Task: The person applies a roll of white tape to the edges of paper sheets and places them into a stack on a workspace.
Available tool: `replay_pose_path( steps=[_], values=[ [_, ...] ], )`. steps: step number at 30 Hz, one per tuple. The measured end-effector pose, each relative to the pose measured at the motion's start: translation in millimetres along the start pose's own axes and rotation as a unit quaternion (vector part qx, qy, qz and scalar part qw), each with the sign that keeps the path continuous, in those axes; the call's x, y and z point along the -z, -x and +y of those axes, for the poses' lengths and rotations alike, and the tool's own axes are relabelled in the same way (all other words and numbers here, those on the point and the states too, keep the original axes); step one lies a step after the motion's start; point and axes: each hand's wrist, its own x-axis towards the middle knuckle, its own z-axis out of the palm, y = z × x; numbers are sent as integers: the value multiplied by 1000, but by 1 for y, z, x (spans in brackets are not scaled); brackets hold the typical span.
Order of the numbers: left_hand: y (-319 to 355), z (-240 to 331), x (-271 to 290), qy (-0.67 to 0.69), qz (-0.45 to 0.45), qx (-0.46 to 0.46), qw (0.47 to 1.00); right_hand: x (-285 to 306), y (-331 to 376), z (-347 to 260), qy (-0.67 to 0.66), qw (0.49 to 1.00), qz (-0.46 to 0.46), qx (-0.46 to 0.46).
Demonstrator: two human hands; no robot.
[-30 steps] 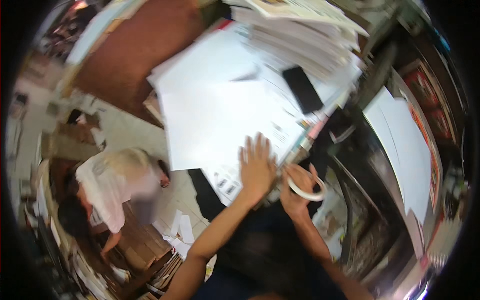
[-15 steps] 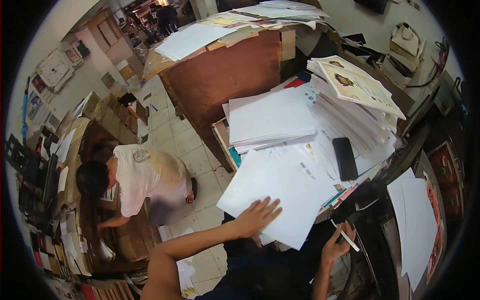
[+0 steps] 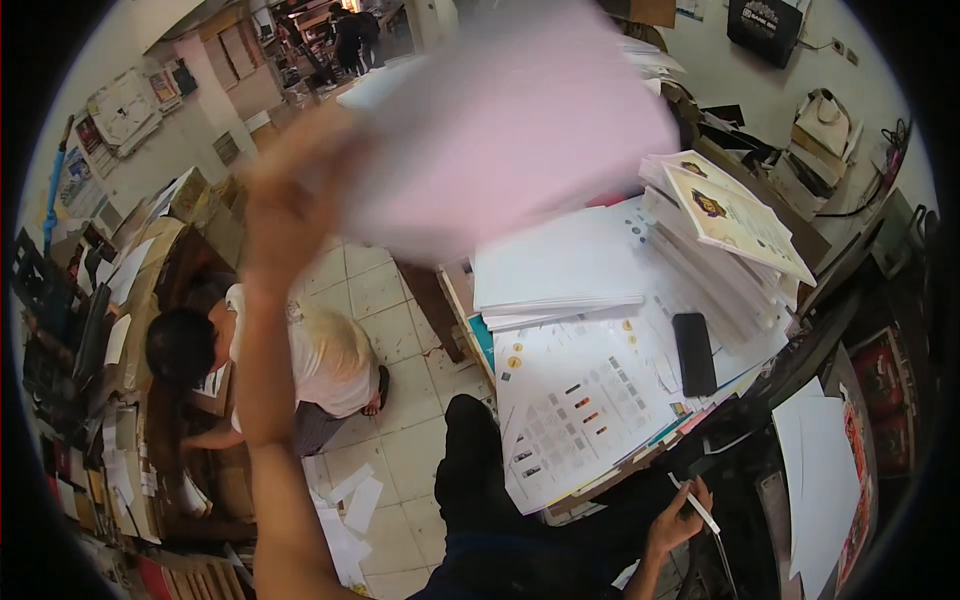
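Observation:
My left hand [image 3: 290, 200], smeared by motion, is raised high on the left and grips the edge of a large sheet of paper [image 3: 540, 120]. The sheet looks pale pink and blurred, hanging over the far part of the desk. Low on the right, by my lap, my right hand [image 3: 682, 522] is closed around a thin, white, strip-like object [image 3: 706, 513] whose kind I cannot make out. Printed sheets [image 3: 575, 420] with small pictures lie on the desk in front of me. Behind them sits a stack of blank white paper [image 3: 555, 275].
A black phone [image 3: 694, 354] lies right of the printed sheets, beside a tall leaning stack of booklets [image 3: 725, 270]. White sheets [image 3: 822, 480] rest at the far right. Another person [image 3: 310, 350] bends over a wooden unit on the left. Loose papers [image 3: 345, 520] lie on the tiled floor.
My left hand has gone from lying flat on white paper to lifting a sheet up and away. The printed sheets beneath are uncovered. My right hand stays nearly in place.

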Motion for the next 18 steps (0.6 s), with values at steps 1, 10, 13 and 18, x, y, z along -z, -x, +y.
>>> replay_pose_path(
  steps=[1, 10, 13, 18],
  values=[
    [-27, -13, 16, -86, 125, -38, 988, -2, 1, -2, -3, 1000, 2, 2],
    [-97, -223, -18, -255, 37, -32, 966, -17, 20, -5, -58, 996, -29, -56],
    [-47, -273, -51, -295, -197, 119, 927, -16, 17, -16, -41, 997, -28, -57],
    [-17, -226, -114, -216, -77, 141, 963, -4, 13, -16, -113, 986, 10, -123]
  ],
)
